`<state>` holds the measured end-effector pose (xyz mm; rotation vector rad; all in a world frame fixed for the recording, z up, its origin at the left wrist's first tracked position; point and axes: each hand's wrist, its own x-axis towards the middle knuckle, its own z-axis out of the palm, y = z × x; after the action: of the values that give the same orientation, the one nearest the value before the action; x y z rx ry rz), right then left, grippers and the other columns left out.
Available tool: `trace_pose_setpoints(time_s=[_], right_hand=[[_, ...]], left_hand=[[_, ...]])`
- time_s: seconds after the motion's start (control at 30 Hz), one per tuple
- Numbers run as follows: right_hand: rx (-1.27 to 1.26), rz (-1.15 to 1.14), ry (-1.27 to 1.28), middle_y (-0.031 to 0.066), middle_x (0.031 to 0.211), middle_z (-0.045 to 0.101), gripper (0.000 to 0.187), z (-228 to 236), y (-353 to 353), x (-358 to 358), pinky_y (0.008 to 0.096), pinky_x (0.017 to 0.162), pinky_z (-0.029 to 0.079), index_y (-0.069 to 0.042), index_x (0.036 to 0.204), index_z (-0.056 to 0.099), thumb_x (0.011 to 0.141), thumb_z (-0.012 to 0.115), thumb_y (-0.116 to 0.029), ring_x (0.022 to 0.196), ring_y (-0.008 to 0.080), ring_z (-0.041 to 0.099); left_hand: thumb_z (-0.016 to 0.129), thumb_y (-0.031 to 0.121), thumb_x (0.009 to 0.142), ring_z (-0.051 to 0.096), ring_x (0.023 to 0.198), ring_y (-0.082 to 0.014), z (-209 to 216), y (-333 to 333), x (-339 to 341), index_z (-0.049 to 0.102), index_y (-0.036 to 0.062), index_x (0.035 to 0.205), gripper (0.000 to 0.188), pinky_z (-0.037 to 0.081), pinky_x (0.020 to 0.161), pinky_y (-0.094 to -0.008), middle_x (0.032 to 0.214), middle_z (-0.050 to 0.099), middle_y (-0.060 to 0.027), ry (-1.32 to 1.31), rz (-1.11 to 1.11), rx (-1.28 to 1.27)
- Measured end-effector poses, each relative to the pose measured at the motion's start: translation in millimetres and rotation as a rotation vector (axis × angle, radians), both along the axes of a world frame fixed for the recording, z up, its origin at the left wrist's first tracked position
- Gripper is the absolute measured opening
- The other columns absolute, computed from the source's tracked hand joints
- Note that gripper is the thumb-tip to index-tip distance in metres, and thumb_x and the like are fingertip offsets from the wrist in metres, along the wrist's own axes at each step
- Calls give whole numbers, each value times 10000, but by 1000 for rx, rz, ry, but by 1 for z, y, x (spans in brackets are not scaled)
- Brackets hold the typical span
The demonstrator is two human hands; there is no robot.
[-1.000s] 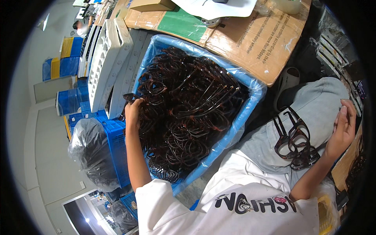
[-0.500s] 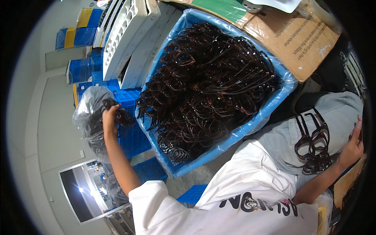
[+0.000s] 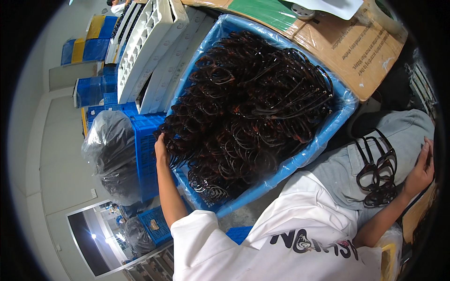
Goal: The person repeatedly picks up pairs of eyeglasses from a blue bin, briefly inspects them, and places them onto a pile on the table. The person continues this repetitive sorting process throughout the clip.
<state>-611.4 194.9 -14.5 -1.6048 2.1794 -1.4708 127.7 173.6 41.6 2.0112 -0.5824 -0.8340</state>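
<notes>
A blue bin (image 3: 349, 104) lined with clear plastic holds a large heap of dark brown, glossy eyeglass frames (image 3: 243, 107). At the bin's left rim my left hand (image 3: 161, 146) is closed on a bunch of eyeglass frames (image 3: 176, 143), which merges with the heap. Its fingertips are partly hidden by the frames. My right hand (image 3: 419, 173) is at the far right beside my leg, fingers stretched out, with nothing visible in it. Several loose dark eyeglass frames (image 3: 380, 171) lie on my grey trouser leg, close to that hand.
Left of the bin, a grey plastic bag (image 3: 112, 154) bulges beside a blue crate (image 3: 149, 173). White trays (image 3: 152, 42) stand stacked behind them. A cardboard box (image 3: 349, 51) borders the bin's far right side. Blue and yellow bins (image 3: 91, 40) stand farther off.
My left hand has moved right, from beside the grey bag to the bin's left rim, carrying the bunch of eyeglass frames. My right hand stays almost in place.
</notes>
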Motion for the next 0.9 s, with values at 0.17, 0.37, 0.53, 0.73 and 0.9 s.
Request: trace_pose_setpoints(time_s=[0.17, 0.37, 0.53, 0.73, 0.9], right_hand=[[41, 25, 95, 76, 1032, 620, 210, 3, 2, 2, 245, 856, 436, 48, 1050, 593, 939, 485, -95, 965, 136, 564], [122, -25, -104, 58, 1074, 601, 219, 11, 24, 1, 223, 827, 441, 17, 1072, 591, 946, 484, -126, 977, 128, 558], [102, -116, -89, 47, 1059, 605, 219, 7, 46, 1, 221, 766, 455, 5, 1083, 603, 939, 499, -124, 889, 110, 553], [134, -176, -107, 26, 999, 613, 216, 0, 57, 2, 210, 739, 430, 11, 1057, 615, 932, 517, -135, 793, 88, 504], [70, -141, -200, 6, 956, 598, 218, -4, 57, 3, 193, 713, 403, 8, 1052, 616, 933, 518, -147, 766, 74, 475]], left_hand=[[420, 292, 911, 603, 880, -206, -19, 4, 3, 588, 64, 1042, 312, 496, 783, -343, 981, 636, -64, 137, 16, -145], [418, 360, 928, 592, 913, -219, -13, 10, -3, 574, 80, 1092, 359, 487, 802, -368, 1029, 621, -58, 132, 8, -65], [373, 430, 946, 509, 1112, -222, 0, 14, -15, 474, 77, 1266, 487, 411, 940, -375, 1234, 533, -74, 224, -34, -82], [328, 520, 936, 473, 1162, -259, 4, 11, -17, 420, 42, 1312, 615, 358, 996, -392, 1290, 491, -104, 205, -66, -42], [400, 609, 873, 510, 1122, -261, -5, -6, -16, 422, -37, 1298, 774, 403, 943, -356, 1262, 507, -138, -63, 9, 80]])
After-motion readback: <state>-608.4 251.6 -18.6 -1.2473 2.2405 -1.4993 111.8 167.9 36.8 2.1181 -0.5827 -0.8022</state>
